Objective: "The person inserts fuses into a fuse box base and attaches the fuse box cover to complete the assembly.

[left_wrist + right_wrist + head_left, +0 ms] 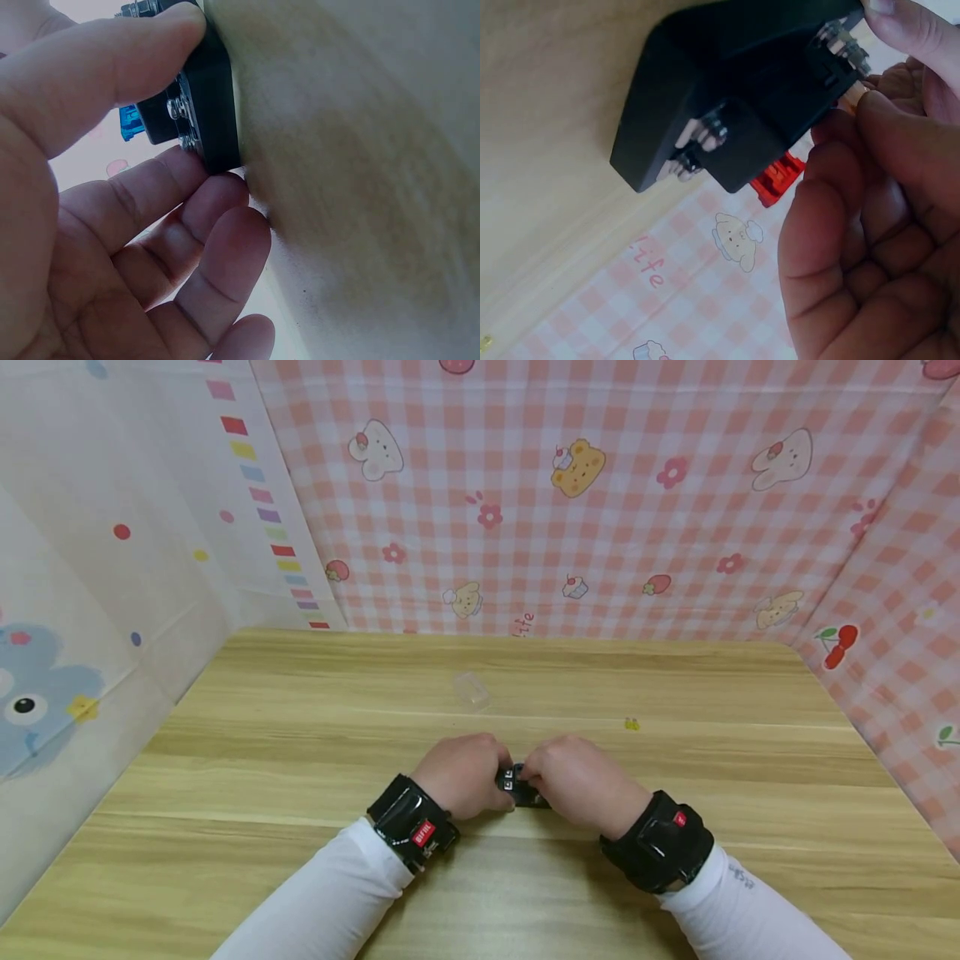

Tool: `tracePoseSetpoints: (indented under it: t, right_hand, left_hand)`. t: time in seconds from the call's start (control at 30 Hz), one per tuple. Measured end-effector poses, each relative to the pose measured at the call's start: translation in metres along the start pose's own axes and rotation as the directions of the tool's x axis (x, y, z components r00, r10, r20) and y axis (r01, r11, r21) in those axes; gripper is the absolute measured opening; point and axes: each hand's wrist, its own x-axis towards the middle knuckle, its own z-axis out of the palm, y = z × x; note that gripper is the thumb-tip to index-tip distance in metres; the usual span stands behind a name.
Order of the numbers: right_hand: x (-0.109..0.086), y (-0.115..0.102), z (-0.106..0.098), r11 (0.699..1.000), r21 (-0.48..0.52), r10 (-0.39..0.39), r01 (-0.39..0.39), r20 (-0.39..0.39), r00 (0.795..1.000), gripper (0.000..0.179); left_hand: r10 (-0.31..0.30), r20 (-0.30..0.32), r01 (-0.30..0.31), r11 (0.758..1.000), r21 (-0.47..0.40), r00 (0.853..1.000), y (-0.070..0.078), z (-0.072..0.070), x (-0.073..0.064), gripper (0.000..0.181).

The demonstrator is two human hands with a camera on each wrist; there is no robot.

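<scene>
A black fuse block (531, 795) with metal screw terminals sits on the table between both hands. My left hand (463, 775) grips its left end, thumb on one side and fingertips at the lower edge. A blue blade fuse (130, 122) sticks up from the block in the left wrist view, and a red blade fuse (778, 180) shows in the right wrist view. At the block's top, my right hand (581, 781) pinches a small tan-orange fuse (854, 95) between thumb and forefinger, mostly hidden by the fingers.
Beyond the hands, a clear plastic cover (472, 692) lies on the wood-grain table (300, 727). Small yellow fuses (632, 724) lie to the right of it. Patterned cloth (525, 552) hangs along the back and both sides.
</scene>
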Motion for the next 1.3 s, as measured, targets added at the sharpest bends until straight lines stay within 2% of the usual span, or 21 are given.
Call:
tracePoseSetpoints:
  t: [0.3, 0.57, 0.83, 1.13, 1.3]
  right_hand:
    - [-0.002, 0.006, -0.015, 0.997, 0.028, 0.073, -0.072, -0.011, 0.997, 0.010]
    - [-0.007, 0.019, -0.026, 0.985, 0.061, 0.167, -0.164, -0.050, 0.985, 0.012]
    - [-0.012, 0.033, -0.031, 0.980, 0.019, 0.201, -0.200, -0.089, 0.975, 0.013]
    - [-0.014, 0.053, -0.037, 0.960, -0.017, 0.279, -0.280, -0.060, 0.958, 0.019]
    - [-0.017, 0.065, -0.038, 0.954, -0.035, 0.296, -0.298, -0.055, 0.954, 0.019]
  left_hand:
    - [0.001, -0.001, -0.001, 1.000, 0.021, 1.000, 0.001, -0.001, 0.000, 0.034]
    - [-0.008, 0.008, 0.008, 0.999, 0.031, 1.000, 0.001, -0.001, 0.000, 0.043]
    - [-0.019, 0.015, 0.019, 0.999, 0.040, 1.000, 0.002, -0.001, -0.002, 0.050]
    - [-0.036, 0.020, 0.035, 0.999, 0.038, 0.999, 0.003, 0.000, -0.002, 0.052]
    - [-0.040, 0.022, 0.039, 0.999, 0.033, 0.999, 0.003, -0.001, -0.002, 0.052]
